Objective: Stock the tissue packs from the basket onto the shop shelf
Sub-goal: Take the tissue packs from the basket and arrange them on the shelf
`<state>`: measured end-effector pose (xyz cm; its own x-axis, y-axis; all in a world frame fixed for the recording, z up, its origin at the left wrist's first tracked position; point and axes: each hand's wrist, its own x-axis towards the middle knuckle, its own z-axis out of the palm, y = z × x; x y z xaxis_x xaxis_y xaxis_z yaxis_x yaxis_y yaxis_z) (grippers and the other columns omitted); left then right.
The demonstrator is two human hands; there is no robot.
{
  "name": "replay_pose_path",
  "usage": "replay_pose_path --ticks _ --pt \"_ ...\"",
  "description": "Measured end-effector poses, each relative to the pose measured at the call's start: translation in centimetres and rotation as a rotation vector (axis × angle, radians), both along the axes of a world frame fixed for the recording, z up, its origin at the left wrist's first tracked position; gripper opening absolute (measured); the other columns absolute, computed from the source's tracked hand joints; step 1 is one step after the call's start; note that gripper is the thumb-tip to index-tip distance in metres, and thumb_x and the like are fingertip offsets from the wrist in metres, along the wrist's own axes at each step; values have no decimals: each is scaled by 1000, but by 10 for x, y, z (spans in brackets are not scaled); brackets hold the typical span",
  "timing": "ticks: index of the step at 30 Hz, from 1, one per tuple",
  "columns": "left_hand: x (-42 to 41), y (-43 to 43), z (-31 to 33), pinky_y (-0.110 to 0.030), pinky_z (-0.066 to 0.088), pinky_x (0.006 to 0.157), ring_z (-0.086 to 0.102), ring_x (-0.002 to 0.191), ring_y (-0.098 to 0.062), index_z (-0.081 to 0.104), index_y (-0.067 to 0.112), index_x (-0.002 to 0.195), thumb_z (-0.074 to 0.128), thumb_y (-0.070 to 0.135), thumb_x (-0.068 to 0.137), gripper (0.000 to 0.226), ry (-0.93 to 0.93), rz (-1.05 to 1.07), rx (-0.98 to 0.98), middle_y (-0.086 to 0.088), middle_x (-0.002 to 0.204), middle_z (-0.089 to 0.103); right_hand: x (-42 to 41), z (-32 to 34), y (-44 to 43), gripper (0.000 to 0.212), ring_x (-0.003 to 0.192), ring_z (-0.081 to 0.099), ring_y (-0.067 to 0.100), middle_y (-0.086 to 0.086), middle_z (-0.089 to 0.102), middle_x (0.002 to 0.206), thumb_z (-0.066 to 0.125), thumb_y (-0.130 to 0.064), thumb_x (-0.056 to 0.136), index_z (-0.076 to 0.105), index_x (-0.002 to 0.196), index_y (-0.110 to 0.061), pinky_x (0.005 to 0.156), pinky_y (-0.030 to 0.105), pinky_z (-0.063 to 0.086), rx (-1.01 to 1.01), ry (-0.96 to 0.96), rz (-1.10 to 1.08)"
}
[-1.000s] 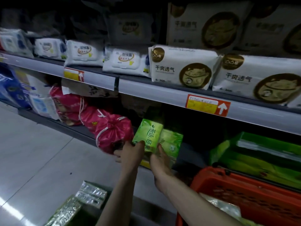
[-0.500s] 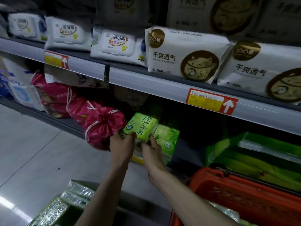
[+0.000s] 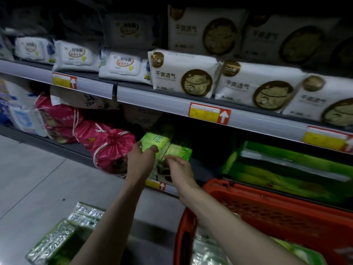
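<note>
The shop shelf (image 3: 152, 100) runs across above and ahead of both hands, its upper tier lined with white packs (image 3: 183, 73). The red basket (image 3: 267, 207) sits under the right forearm, with film-wrapped packs (image 3: 206, 249) inside it. Large green bundles (image 3: 286, 169) lie on the lower tier to the right of the right hand, and pink drawstring bags (image 3: 112, 146) just to the left of the left hand. The left hand (image 3: 142, 159) holds the near end of a green tissue pack (image 3: 154, 139) between thumb and fingers, tilted, in the lower tier. A second green pack (image 3: 179, 152) lies beside it; the right hand (image 3: 179, 167) reaches its front with loose, outstretched fingers, gripping nothing.
</note>
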<state>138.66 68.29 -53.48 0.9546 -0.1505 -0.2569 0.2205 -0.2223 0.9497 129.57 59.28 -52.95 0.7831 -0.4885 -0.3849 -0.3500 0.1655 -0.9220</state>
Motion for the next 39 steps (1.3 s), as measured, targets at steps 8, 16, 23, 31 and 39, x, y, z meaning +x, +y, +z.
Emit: replay_pose_path --ticks 8,16,23,31,39 --pt "-120 -22 77 -39 59 82 73 85 -21 75 22 115 64 28 86 32 -236 -367 136 -3 92 76 -116 41 -41 26 76 69 25 7 76 79 56 -13 103 78 89 -15 75 36 51 -79 -103 10" --pt "-239 -36 53 -34 59 74 74 77 -9 73 30 114 64 28 94 22 -388 -800 329 4 84 78 -292 53 -112 24 99 74 20 -5 77 114 57 -42 104 78 104 -30 90 46 60 -433 129 299" --pt "-279 -66 23 -35 50 53 68 61 -24 70 25 122 58 20 94 31 -489 -884 437 -5 68 72 -346 18 -138 23 83 78 19 -3 81 101 59 -37 105 79 98 -29 87 50 62 -514 270 267" --pt "-273 -96 11 -24 53 81 70 89 -15 72 16 125 64 15 90 36 -600 -873 503 1 97 75 -360 -2 -153 29 90 71 24 -4 76 100 47 -65 83 66 92 -44 89 44 58 -775 366 324" --pt "-218 -61 16 -45 55 93 64 104 -40 52 21 144 54 42 93 55 -561 -617 818 -18 120 64 -356 -6 -140 18 70 62 11 -8 68 77 58 -46 103 72 111 -37 70 34 51 -730 319 369"
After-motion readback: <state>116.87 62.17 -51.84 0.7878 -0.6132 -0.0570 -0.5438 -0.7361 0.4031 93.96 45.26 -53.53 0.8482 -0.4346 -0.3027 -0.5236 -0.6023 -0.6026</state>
